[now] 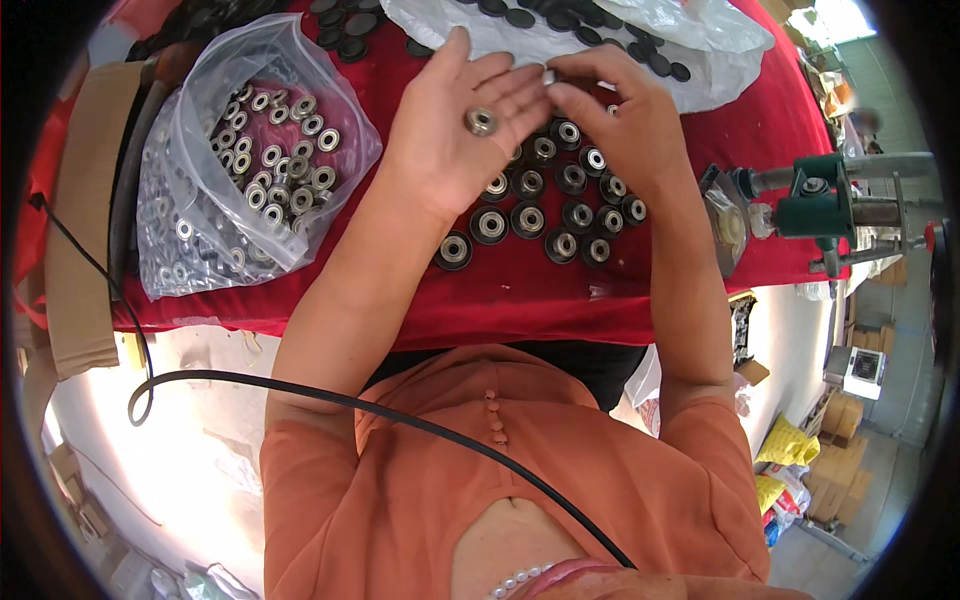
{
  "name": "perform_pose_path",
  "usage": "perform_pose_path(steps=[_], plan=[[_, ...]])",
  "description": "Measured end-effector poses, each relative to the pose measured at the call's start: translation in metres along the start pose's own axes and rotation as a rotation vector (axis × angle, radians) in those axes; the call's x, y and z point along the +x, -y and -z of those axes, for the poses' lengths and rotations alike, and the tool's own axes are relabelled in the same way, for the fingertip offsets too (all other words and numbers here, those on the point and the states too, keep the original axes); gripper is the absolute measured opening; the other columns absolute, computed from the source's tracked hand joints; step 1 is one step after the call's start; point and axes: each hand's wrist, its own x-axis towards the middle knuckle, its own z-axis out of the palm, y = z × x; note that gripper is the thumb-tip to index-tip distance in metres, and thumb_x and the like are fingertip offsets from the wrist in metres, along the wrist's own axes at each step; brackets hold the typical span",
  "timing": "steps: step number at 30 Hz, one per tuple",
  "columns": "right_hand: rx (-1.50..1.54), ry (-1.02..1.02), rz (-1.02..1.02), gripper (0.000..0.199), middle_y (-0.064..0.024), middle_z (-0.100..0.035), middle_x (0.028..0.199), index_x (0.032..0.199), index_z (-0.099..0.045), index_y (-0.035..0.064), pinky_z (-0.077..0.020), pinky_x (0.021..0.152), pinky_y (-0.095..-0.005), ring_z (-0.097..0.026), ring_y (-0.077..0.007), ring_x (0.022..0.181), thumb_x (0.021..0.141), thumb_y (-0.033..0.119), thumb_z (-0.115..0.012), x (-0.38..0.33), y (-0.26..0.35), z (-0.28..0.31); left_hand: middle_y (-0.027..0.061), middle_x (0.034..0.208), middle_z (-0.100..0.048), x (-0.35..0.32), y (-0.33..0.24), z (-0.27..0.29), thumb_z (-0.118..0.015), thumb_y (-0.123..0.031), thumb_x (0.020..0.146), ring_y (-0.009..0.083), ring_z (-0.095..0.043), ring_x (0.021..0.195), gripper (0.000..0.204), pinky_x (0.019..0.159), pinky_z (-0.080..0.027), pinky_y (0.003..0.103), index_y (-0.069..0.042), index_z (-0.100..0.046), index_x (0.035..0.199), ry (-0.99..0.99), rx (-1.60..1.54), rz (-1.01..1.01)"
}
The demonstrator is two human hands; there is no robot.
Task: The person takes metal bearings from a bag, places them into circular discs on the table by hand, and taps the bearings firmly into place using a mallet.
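Bearing (481, 122) rests loose on the left hand's (452, 135) open palm in the head view, round, with no clear long axis. The right hand (628, 112) lies to its right, thumb and forefinger seemingly pinching a small pale piece (549, 76) beyond the bearing, too small to identify. Both hands partly hide black-rimmed wheels (528, 220) on the red cloth (500, 297)

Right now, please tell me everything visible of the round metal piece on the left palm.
The round metal piece looks small, ring-like and shiny, silvery with a brownish tint and a darker centre. It is slightly blurred, so finer details cannot be told. It lies ungripped on the open left hand, its face roughly toward the camera; the right hand does not touch it.
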Motion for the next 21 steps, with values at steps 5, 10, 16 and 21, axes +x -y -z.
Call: perform_pose_path(steps=[5, 10, 16, 21], plan=[[-0.369, 0.103, -0.077, 0.019, -0.0046, -0.068, 0.096, 0.098, -0.073, 0.0121, -0.0383, 0.092, -0.0428, -0.063, -0.0268, 0.096, 0.081, 0.020, -0.073, -0.013, -0.026, -0.011, 0.0361, 0.139, -0.039, 0.003, -0.009, -0.005, -0.038, -0.029, 0.106, 0.0468, -0.041, 0.133, 0.055, 0.114, -0.037, 0.052, 0.017, -0.030, 0.135, -0.140, -0.068, -0.262], [-0.506, 0.060, -0.005, 0.019, -0.0046, -0.068, 0.095, 0.096, -0.074, 0.0124, -0.0376, 0.089, -0.0422, -0.063, -0.0254, 0.095, 0.079, 0.021, -0.075, -0.013, -0.017, -0.025, 0.0360, 0.139, -0.039, 0.002, -0.008, -0.002, -0.039, -0.028, 0.106, 0.0466, -0.042, 0.132, 0.054, 0.114, -0.037, 0.052, 0.017, -0.030, 0.135, -0.133, -0.081, -0.246], [-0.537, 0.058, -0.048, 0.018, -0.0055, -0.069, 0.093, 0.094, -0.075, 0.0117, -0.0375, 0.086, -0.0426, -0.063, -0.0251, 0.094, 0.078, 0.021, -0.075, -0.015, -0.019, -0.026, 0.0355, 0.137, -0.041, 0.001, -0.008, -0.004, -0.039, -0.027, 0.106, 0.0461, -0.043, 0.131, 0.053, 0.113, -0.037, 0.053, 0.017, -0.032, 0.134, -0.120, -0.087, -0.243], [-0.561, 0.023, -0.054, 0.018, -0.0046, -0.069, 0.092, 0.095, -0.074, 0.0130, -0.0376, 0.086, -0.0434, -0.063, -0.0254, 0.093, 0.080, 0.023, -0.074, -0.013, -0.011, -0.022, 0.0352, 0.135, -0.043, 0.001, -0.005, -0.006, -0.040, -0.027, 0.105, 0.0462, -0.044, 0.131, 0.052, 0.114, -0.036, 0.052, 0.017, -0.034, 0.132, -0.134, -0.081, -0.239]])
